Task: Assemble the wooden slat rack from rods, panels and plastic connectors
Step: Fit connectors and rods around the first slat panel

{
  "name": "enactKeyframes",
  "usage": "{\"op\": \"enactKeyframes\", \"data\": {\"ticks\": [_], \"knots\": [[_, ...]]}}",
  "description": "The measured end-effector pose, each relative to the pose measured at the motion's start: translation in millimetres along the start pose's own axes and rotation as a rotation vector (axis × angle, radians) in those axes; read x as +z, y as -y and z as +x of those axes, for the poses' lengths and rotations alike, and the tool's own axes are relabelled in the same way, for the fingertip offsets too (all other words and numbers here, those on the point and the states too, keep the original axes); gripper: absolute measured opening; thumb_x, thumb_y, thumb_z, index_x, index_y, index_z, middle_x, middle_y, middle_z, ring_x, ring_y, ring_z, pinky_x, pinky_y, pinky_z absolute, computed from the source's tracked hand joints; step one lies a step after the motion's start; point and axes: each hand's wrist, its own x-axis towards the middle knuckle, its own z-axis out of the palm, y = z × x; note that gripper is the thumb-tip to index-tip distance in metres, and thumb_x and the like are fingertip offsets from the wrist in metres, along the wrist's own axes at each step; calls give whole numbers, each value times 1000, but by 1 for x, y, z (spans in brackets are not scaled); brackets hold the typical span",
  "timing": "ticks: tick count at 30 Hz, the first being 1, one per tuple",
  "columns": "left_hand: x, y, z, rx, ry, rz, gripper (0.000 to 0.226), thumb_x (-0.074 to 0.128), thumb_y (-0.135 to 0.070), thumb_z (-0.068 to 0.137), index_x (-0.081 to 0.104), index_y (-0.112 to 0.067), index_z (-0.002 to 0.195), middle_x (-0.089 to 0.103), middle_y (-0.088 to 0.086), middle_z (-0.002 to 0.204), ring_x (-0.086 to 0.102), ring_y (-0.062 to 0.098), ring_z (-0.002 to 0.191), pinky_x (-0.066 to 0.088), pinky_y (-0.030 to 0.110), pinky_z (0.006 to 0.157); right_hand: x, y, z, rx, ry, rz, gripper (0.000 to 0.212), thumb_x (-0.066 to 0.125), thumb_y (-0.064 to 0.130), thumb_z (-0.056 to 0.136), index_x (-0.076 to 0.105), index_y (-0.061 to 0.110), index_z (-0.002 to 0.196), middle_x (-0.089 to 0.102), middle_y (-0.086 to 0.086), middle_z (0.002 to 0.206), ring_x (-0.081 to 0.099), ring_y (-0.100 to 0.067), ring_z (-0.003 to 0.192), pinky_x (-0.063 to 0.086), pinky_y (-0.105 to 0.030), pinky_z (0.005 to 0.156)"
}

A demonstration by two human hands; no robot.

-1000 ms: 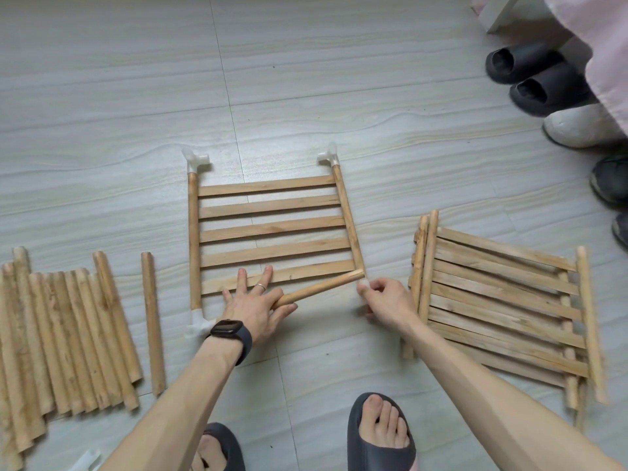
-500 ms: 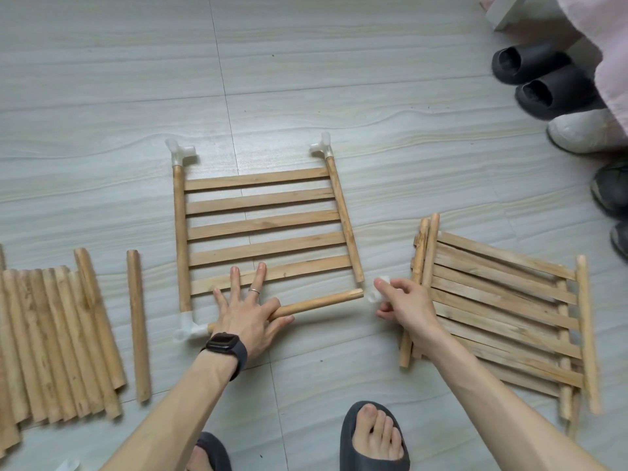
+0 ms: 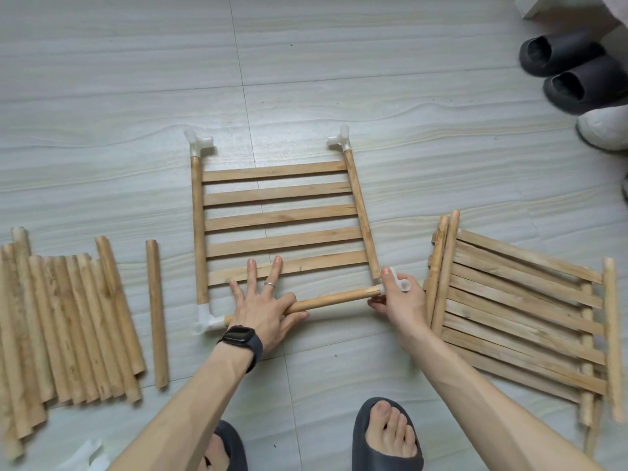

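A wooden slat panel [image 3: 282, 215] lies flat on the floor with white plastic connectors at its far left [image 3: 198, 144], far right [image 3: 341, 139] and near left [image 3: 205, 319] corners. A wooden rod [image 3: 334, 298] runs along the panel's near side, its left end in the near left connector. My left hand [image 3: 263, 305] lies over the rod's left part, fingers spread onto the nearest slat, thumb under the rod. My right hand [image 3: 396, 300] pinches a white connector [image 3: 396, 283] at the rod's right end, beside the panel's near right corner.
Several loose rods [image 3: 68, 321] lie at the left, one [image 3: 157, 311] apart from the pile. Stacked slat panels [image 3: 523, 317] lie at the right. Dark slippers [image 3: 571, 69] and a white shoe [image 3: 605, 125] sit at the far right. My slippered feet [image 3: 387, 436] are near the bottom edge.
My right hand has brought a white connector to the rod's right end at the panel's near right corner. The rod has swung closer to level. My left hand stays on the rod.
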Motion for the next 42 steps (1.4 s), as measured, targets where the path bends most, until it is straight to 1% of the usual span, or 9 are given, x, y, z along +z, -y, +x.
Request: {"op": "enactKeyframes", "data": {"ticks": [5, 10, 14, 18, 24, 29, 34, 36, 42], "knots": [[2, 0, 1, 4, -31, -31, 53, 12, -78, 82, 46, -37, 89, -33, -1, 158, -31, 51, 141, -9, 79, 104, 4, -5, -1, 71, -15, 62, 40, 66, 45, 96, 72, 6, 101, 76, -14, 87, 76, -25, 84, 63, -36, 68], [1, 5, 2, 24, -41, 16, 57, 9, -77, 82, 48, -36, 91, -32, 0, 160, -29, 53, 141, -6, 82, 104, 0, -11, -18, -143, 11, -345, 40, 49, 61, 99, 62, 24, 110, 76, -2, 93, 74, -21, 89, 60, -48, 85], [-3, 11, 4, 34, -12, 68, 50, 11, -75, 86, 42, -36, 91, -25, -1, 163, -25, 51, 143, -3, 81, 105, -1, -12, -34, -112, 82, -386, 40, 47, 60, 100, 64, 24, 94, 76, 0, 76, 72, -6, 64, 53, -17, 54], [-8, 9, 2, 9, -9, 49, 44, 27, -73, 92, 48, -39, 110, -17, -3, 165, -21, 48, 146, 0, 80, 107, -2, -6, -37, -103, 73, -400, 36, 52, 56, 98, 69, 26, 89, 74, 1, 69, 70, -5, 63, 49, -21, 58], [-27, 0, 8, -92, -7, -41, 77, 18, -90, 77, 35, -49, 140, 10, -12, 165, 4, 38, 150, 12, 67, 110, 5, 1, -31, 131, 151, -40, 9, 60, 20, 100, 66, 14, 103, 70, -11, 101, 72, -24, 92, 61, -34, 72], [-34, 11, 14, -43, -134, -3, 32, 39, -55, 99, 43, -48, 130, 34, -14, 156, 32, 36, 134, 33, 48, 102, 4, 7, -28, 335, 122, 244, 30, 47, 36, 108, 62, 13, 98, 75, -9, 104, 74, -31, 94, 59, -39, 71], [-40, 2, 26, -39, -188, -22, 52, 50, -35, 100, 27, -47, 144, 49, -5, 137, 47, 32, 109, 39, 45, 87, 0, 10, -21, 470, 224, 306, 29, 51, 31, 106, 59, 10, 125, 77, -2, 110, 69, -34, 93, 48, -34, 68], [-40, -1, 30, -53, -212, 16, 37, 47, -29, 103, 38, -41, 136, 50, -1, 132, 48, 31, 104, 41, 43, 84, 0, 8, -23, 463, 267, 301, 33, 49, 30, 107, 60, 10, 130, 75, -2, 117, 66, -34, 97, 46, -32, 66], [-40, 0, 35, -46, -240, 69, 21, 41, -26, 106, 43, -37, 125, 50, 1, 122, 48, 30, 102, 43, 43, 80, -6, 2, -26, 527, 327, 375, 40, 47, 34, 106, 76, 9, 113, 66, -10, 108, 60, -22, 79, 39, -27, 64]]}}
